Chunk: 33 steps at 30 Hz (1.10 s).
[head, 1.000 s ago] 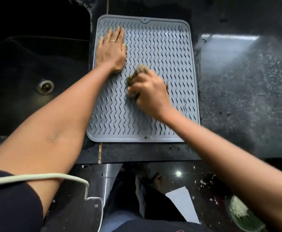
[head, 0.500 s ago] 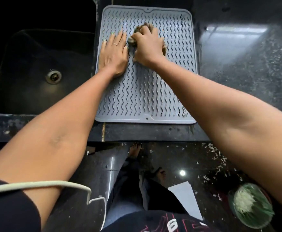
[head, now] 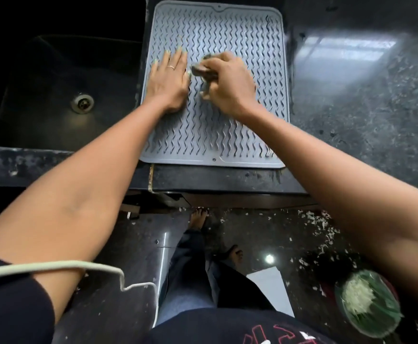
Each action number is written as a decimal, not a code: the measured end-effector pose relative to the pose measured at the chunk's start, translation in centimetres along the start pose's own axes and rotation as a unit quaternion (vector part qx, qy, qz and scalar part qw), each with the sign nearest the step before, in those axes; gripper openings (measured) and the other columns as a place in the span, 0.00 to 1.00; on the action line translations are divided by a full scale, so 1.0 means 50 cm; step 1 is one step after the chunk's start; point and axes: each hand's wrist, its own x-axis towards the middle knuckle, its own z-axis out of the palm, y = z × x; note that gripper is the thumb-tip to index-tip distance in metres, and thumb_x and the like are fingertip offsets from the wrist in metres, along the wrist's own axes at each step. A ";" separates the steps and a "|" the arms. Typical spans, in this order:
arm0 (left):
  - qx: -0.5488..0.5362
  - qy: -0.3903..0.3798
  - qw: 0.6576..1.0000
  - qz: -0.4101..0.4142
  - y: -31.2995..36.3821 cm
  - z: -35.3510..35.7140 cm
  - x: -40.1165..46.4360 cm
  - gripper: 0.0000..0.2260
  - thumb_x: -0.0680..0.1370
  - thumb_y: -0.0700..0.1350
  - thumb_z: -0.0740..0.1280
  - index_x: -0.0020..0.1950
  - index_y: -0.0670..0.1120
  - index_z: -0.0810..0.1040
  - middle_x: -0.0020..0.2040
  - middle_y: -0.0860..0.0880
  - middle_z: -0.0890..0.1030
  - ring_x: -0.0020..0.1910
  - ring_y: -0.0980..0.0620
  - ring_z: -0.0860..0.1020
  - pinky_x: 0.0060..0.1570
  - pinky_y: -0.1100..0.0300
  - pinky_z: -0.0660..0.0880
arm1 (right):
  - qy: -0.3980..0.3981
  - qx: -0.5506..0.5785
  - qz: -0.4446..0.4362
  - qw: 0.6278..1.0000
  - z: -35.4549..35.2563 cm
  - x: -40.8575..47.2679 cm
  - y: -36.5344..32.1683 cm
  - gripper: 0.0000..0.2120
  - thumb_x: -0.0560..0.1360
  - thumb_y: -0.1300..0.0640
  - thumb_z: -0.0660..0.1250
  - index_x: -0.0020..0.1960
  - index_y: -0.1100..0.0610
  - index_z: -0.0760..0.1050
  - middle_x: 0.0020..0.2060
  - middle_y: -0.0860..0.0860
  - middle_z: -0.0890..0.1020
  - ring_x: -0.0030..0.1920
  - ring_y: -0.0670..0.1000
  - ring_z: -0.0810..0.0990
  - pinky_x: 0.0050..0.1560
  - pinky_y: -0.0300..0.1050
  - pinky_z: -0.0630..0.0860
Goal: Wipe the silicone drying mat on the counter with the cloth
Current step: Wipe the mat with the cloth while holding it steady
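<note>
Black stone runs across everything at this height, and at the far left it drops into the dark sink (head: 54,90), its metal drain (head: 82,103) sitting toward the near side of the basin. Just right of the sink, at the worktop's (head: 364,108) front edge, lies the grey silicone drying mat (head: 228,135), its long sides running away from me and its near rim close to the worktop's front lip. Wavy ridges cover it.

My left hand (head: 168,80) lies flat on the mat's left part, palm down, fingers spread and pointing away, a ring on one finger; it grips nothing and simply presses on the silicone. Just beside it, toward the mat's middle, my right hand (head: 230,81) is closed around the cloth (head: 201,72), a bunched brownish wad that sticks out at the thumb side and touches the ridges. This hand and the cloth look smeared with motion blur.

Right of the mat the worktop is bare, speckled and glossy, with a pale window reflection (head: 347,49) toward its back. Below the front edge, on the floor at lower right, sits a green bowl (head: 367,304) with something pale in it.
</note>
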 end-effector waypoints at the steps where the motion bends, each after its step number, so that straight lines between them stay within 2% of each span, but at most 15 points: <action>1: 0.004 0.004 1.000 0.005 -0.002 0.004 -0.011 0.24 0.83 0.48 0.47 0.79 0.46 0.48 0.80 0.48 0.49 0.79 0.46 0.48 0.76 0.49 0.45 | -0.030 -0.045 0.000 0.999 0.015 0.010 0.001 0.20 0.72 0.58 0.67 0.64 0.52 0.74 0.63 0.51 0.74 0.63 0.55 0.70 0.59 0.49 0.70; 3: 0.004 0.010 1.000 0.008 -0.003 0.009 -0.021 0.24 0.83 0.47 0.47 0.79 0.46 0.48 0.80 0.48 0.49 0.79 0.46 0.49 0.76 0.49 0.45 | -0.054 -0.102 -0.016 0.993 0.038 -0.001 -0.004 0.21 0.71 0.57 0.67 0.64 0.52 0.74 0.63 0.52 0.72 0.65 0.57 0.67 0.61 0.52 0.70; 6: 0.003 0.011 1.000 -0.002 0.000 0.009 -0.023 0.23 0.84 0.49 0.46 0.79 0.47 0.48 0.80 0.49 0.49 0.79 0.47 0.48 0.76 0.50 0.45 | 0.006 -0.072 -0.059 0.996 0.045 -0.077 -0.011 0.11 0.71 0.60 0.64 0.50 0.59 0.81 0.53 0.54 0.80 0.57 0.56 0.73 0.50 0.52 0.76; 8: 0.002 0.017 1.000 -0.006 0.002 0.010 -0.025 0.23 0.84 0.49 0.46 0.79 0.47 0.47 0.80 0.49 0.49 0.79 0.48 0.48 0.76 0.51 0.44 | 0.017 -0.037 -0.109 0.993 0.038 -0.153 -0.018 0.08 0.71 0.58 0.66 0.42 0.59 0.83 0.45 0.53 0.82 0.51 0.56 0.76 0.42 0.52 0.77; 11: 0.002 0.021 1.000 -0.009 0.003 0.009 -0.029 0.23 0.84 0.50 0.45 0.79 0.48 0.47 0.80 0.50 0.49 0.79 0.48 0.47 0.76 0.51 0.44 | -0.046 -0.017 -0.178 0.983 0.020 -0.244 -0.038 0.07 0.67 0.60 0.66 0.39 0.56 0.84 0.41 0.51 0.84 0.51 0.57 0.77 0.41 0.50 0.77; 14: -0.001 0.013 1.000 -0.015 0.009 0.005 -0.034 0.23 0.84 0.49 0.45 0.79 0.48 0.47 0.80 0.50 0.48 0.79 0.48 0.47 0.76 0.50 0.44 | -0.126 0.045 -0.137 0.982 -0.016 -0.225 -0.041 0.10 0.64 0.62 0.66 0.39 0.53 0.84 0.39 0.49 0.83 0.45 0.51 0.77 0.42 0.45 0.77; 16: -0.006 0.011 1.000 -0.019 0.011 0.005 -0.041 0.23 0.84 0.49 0.46 0.79 0.48 0.47 0.80 0.50 0.48 0.79 0.48 0.47 0.77 0.49 0.44 | -0.081 0.084 -0.087 0.989 -0.032 -0.174 -0.030 0.08 0.65 0.60 0.69 0.41 0.52 0.84 0.39 0.48 0.83 0.41 0.47 0.76 0.40 0.42 0.75; 18: -0.010 0.018 1.000 -0.023 0.009 0.011 -0.054 0.24 0.83 0.49 0.46 0.79 0.48 0.48 0.80 0.50 0.49 0.79 0.48 0.47 0.76 0.50 0.43 | -0.014 0.058 -0.049 0.997 -0.034 -0.119 -0.009 0.09 0.69 0.58 0.71 0.49 0.53 0.83 0.47 0.50 0.82 0.47 0.49 0.76 0.48 0.45 0.75; 20: -0.015 0.026 0.999 -0.019 0.009 0.014 -0.063 0.24 0.83 0.49 0.47 0.79 0.48 0.49 0.80 0.50 0.50 0.79 0.48 0.48 0.76 0.50 0.43 | -0.037 -0.038 -0.015 0.998 -0.021 -0.088 0.014 0.17 0.70 0.57 0.70 0.59 0.52 0.78 0.58 0.51 0.77 0.58 0.53 0.72 0.57 0.51 0.72; 21: -0.017 0.026 0.999 -0.018 0.009 0.014 -0.066 0.24 0.83 0.49 0.47 0.79 0.48 0.49 0.80 0.50 0.50 0.79 0.48 0.48 0.76 0.50 0.43 | -0.055 -0.073 -0.005 0.996 -0.009 -0.088 0.023 0.20 0.70 0.57 0.70 0.61 0.52 0.76 0.60 0.51 0.75 0.60 0.54 0.70 0.58 0.52 0.71; 23: -0.014 0.027 0.999 -0.018 0.010 0.014 -0.066 0.24 0.83 0.50 0.47 0.79 0.49 0.49 0.80 0.50 0.50 0.79 0.49 0.48 0.76 0.50 0.43 | -0.025 -0.088 -0.016 0.996 0.006 -0.118 0.024 0.15 0.72 0.55 0.67 0.58 0.55 0.78 0.56 0.53 0.77 0.56 0.54 0.74 0.51 0.48 0.74; 26: -0.010 0.024 0.999 -0.022 0.010 0.014 -0.065 0.24 0.83 0.50 0.46 0.79 0.49 0.49 0.80 0.50 0.49 0.79 0.49 0.48 0.76 0.51 0.44 | 0.015 -0.049 -0.054 0.997 0.009 -0.216 0.012 0.09 0.72 0.53 0.66 0.45 0.57 0.81 0.43 0.53 0.80 0.41 0.51 0.75 0.36 0.43 0.72; 30: -0.016 0.027 0.999 -0.021 0.011 0.011 -0.069 0.24 0.83 0.50 0.47 0.79 0.48 0.50 0.80 0.50 0.51 0.78 0.49 0.49 0.76 0.50 0.46 | -0.031 -0.018 -0.087 0.996 -0.024 -0.308 0.000 0.05 0.65 0.58 0.69 0.39 0.56 0.82 0.37 0.51 0.80 0.38 0.54 0.78 0.32 0.40 0.68; 33: -0.018 0.043 0.999 -0.016 0.012 0.004 -0.065 0.24 0.82 0.51 0.50 0.78 0.47 0.55 0.79 0.49 0.57 0.77 0.47 0.55 0.75 0.49 0.51 | -0.110 0.025 -0.033 0.993 -0.047 -0.282 -0.005 0.11 0.61 0.59 0.67 0.41 0.53 0.83 0.38 0.49 0.80 0.40 0.55 0.79 0.34 0.41 0.69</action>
